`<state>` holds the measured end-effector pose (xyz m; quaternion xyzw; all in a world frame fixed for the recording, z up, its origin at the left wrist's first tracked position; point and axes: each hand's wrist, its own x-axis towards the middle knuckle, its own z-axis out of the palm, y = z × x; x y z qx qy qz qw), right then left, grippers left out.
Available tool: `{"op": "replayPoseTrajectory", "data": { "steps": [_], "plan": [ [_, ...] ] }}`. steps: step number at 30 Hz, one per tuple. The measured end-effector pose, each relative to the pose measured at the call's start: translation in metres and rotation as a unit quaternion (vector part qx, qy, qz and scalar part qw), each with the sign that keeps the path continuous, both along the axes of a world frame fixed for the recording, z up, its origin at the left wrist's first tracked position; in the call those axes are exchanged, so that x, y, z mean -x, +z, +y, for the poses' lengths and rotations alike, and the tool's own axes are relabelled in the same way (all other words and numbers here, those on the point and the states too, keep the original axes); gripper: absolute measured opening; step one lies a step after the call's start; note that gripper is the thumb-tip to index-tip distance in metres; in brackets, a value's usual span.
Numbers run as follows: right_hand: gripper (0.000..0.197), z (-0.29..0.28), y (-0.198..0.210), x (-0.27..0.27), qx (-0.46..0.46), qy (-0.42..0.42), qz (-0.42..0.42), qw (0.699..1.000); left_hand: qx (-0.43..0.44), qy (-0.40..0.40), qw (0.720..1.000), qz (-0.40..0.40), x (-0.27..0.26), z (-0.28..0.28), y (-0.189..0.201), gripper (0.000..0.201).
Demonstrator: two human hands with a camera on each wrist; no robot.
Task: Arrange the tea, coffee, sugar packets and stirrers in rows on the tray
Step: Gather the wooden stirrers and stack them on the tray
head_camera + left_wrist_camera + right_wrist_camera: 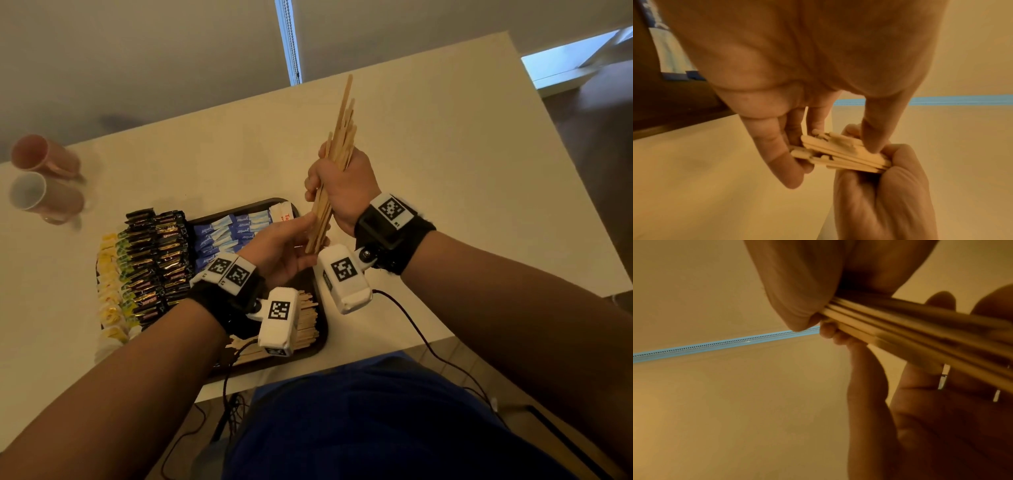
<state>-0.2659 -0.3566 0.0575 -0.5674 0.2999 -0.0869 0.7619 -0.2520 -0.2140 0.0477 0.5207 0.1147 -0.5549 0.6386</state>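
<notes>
Tabletop (pixel 428 178), pale cream and rectangular, carried a dark brown rectangular tray (pixel 320 329) near its front edge. On the tray's left side lay rows of yellow and green tea packets (pixel 111 274), then black foil coffee sachets (pixel 161 253), then blue and white sugar packets (pixel 227 229) toward the far middle, with a white red-lettered packet (pixel 284 214) at the far right corner. A layer of flat wooden stirrers (pixel 306 320) rested on the tray's near right part, partly hidden by the left wrist camera. Two cups lay tipped on the tabletop's far left, a pink plastic cup (pixel 41 156) and a white-lined cup (pixel 41 197) just beside it. Above the tray's right edge, the right hand (pixel 342 188) was clenched around a bundle of long wooden stirrers (pixel 337 144), tilted nearly upright. The left hand (pixel 281 246) pinched the bundle's uneven lower ends between thumb and fingers (pixel 777 146).
</notes>
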Motion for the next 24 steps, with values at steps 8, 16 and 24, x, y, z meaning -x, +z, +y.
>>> {"op": "replayPoseTrajectory", "data": {
  "steps": [8,16,24],
  "plan": [
    [0.003,0.007,0.013,-0.004,0.041,0.019,-0.054,0.998,0.062,0.083,0.988,0.111,-0.007,0.006,-0.002,0.045],
    [0.043,0.018,0.017,0.007,0.15,0.124,-0.067,0.979,0.064,0.127,0.984,0.108,-0.008,-0.001,-0.004,0.041],
    [0.037,0.014,0.011,0.008,0.177,0.168,-0.075,0.967,0.015,0.11,0.993,0.049,-0.008,-0.014,-0.006,0.021]
  ]
}}
